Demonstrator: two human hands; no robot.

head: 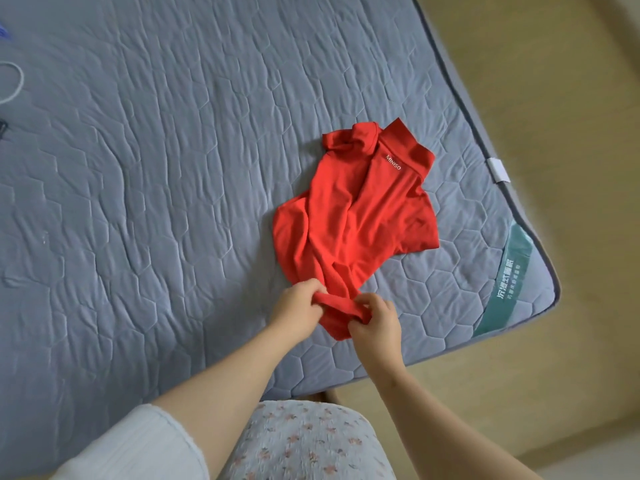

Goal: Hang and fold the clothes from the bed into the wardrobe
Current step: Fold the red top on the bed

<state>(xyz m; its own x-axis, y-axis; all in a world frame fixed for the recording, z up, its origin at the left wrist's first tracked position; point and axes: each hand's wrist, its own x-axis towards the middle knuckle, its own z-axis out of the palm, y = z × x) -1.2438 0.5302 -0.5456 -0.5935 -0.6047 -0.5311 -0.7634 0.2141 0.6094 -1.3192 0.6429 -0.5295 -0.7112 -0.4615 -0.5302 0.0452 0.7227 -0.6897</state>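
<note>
I judged the chief risk to be the red shirt [353,216] twisting or slipping on lifting, because both hands held the bunched hem close together. The left hand [298,308] and right hand [375,323] each pinched that hem. The shirt lay crumpled, collar farthest from me, near the bed [156,168] corner.

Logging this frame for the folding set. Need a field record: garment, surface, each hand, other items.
garment: red shirt, wrinkled, not folded, collar at the far end
surface: grey quilted mattress, shirt lies near its corner
left: left hand grips the bunched near end of the shirt
right: right hand grips the same end, close beside the left
other: white cord at the left edge; green label on the mattress corner
</note>
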